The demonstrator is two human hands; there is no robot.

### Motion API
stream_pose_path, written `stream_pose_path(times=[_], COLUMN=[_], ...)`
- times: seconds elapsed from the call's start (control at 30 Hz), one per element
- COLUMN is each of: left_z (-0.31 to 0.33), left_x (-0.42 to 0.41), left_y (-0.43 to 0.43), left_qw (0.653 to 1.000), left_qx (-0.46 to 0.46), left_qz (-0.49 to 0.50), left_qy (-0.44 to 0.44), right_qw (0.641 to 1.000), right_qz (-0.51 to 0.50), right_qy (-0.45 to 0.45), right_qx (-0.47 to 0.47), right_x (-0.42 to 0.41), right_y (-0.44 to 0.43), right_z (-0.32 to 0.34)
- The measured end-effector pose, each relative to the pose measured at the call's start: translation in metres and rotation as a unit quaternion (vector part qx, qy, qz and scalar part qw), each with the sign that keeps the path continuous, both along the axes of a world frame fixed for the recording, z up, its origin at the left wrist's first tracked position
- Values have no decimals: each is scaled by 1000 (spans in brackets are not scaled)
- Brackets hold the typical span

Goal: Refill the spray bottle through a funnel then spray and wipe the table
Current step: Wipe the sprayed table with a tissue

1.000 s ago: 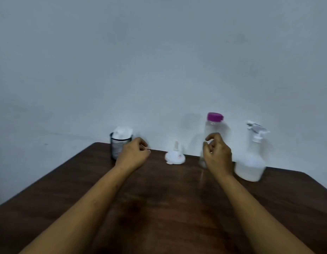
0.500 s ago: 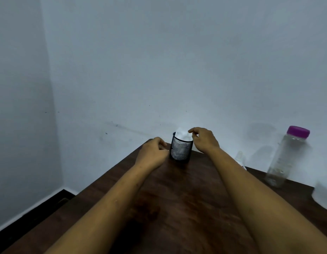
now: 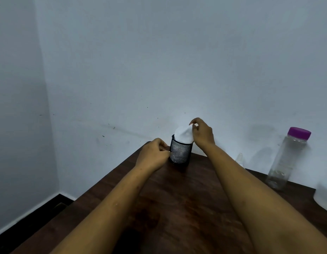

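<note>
A black mesh cup point(image 3: 180, 153) stands at the far left corner of the dark wooden table point(image 3: 177, 208). A white cloth point(image 3: 182, 133) sticks up out of it. My right hand point(image 3: 202, 132) pinches the cloth's top and has it partly lifted. My left hand point(image 3: 153, 155) rests against the cup's left side with curled fingers. A clear bottle with a purple cap point(image 3: 287, 158) stands at the right by the wall. Only the tip of the white funnel point(image 3: 240, 158) shows behind my right forearm. The spray bottle's base point(image 3: 323, 198) is cut off at the right edge.
The table's far corner meets a pale blue wall point(image 3: 159, 61). Its left edge drops off to a dark floor with a white skirting board point(image 3: 30, 217). Bare table surface lies between my forearms.
My view swung left from the bottles to the mesh cup. Both hands moved to the cup, and my right hand has pulled the white cloth up out of it.
</note>
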State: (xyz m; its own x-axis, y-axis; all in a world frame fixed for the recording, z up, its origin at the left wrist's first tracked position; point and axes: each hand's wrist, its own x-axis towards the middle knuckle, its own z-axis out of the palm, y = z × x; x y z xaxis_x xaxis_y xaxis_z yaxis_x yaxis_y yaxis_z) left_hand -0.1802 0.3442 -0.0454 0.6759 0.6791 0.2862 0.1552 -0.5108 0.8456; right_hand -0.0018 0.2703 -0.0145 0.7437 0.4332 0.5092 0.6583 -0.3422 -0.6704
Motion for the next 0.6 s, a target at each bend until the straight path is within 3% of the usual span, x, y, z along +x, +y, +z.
stream_pose_path(times=[0.13,0.23,0.33,0.43,0.53,0.6], left_z=[-1,-1,9,19,18,16], left_x=[0,-1,-11,-26,-44,-56], left_y=[2,0,-12,-24,-32,-40], left_qw=[1000,999,990,951,925,918], left_qx=[-4,-32,-130,-283,-336,-347], left_qz=[6,6,-22,-101,-140,-125], left_qy=[-1,-19,-56,-77,-109,-143], right_qw=[983,983,961,931,915,904], right_qz=[-1,72,139,246,309,323], right_qy=[62,115,168,229,247,266], right_qx=[170,124,168,144,80,86], right_x=[-12,-21,-43,-73,-105,-124], right_y=[1,-6,-19,-33,-52,-66], right_z=[16,13,12,13,10,9])
